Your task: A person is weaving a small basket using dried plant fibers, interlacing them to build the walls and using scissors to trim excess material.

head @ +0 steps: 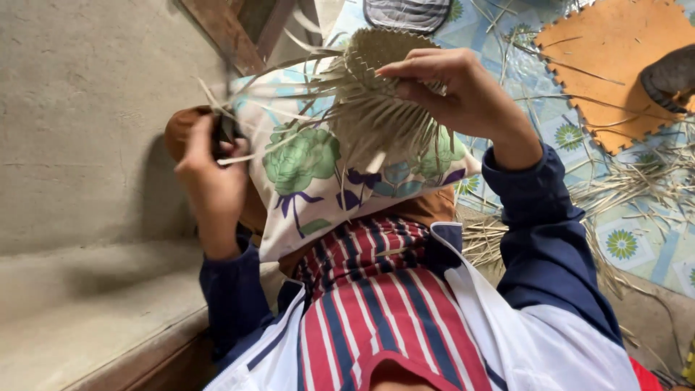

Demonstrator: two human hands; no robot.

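- Here, a half-woven straw basket (376, 94), loose strands fanning out, is held above a floral pillow (318, 188) on the lap.
- The right hand (449, 87) pinches its rim with closed fingers.
- The left hand (210, 170) is curled tight around a dark tool (226, 130) and one strand.
- An orange foam mat (615, 65) lies beyond.

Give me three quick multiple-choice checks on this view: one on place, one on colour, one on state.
1. Where is the woven basket?
A. above the floral pillow
B. on the orange mat
C. on the grey ledge

2. What colour are the jacket sleeves?
A. green
B. dark blue
C. yellow

3. How is the basket's weaving?
A. finished and trimmed
B. loose strips sticking out
C. wholly unravelled

Answers: 1 A, the right hand holds it over the pillow; 2 B, both cuffs show navy; 3 B, strips fan out toward the left hand.
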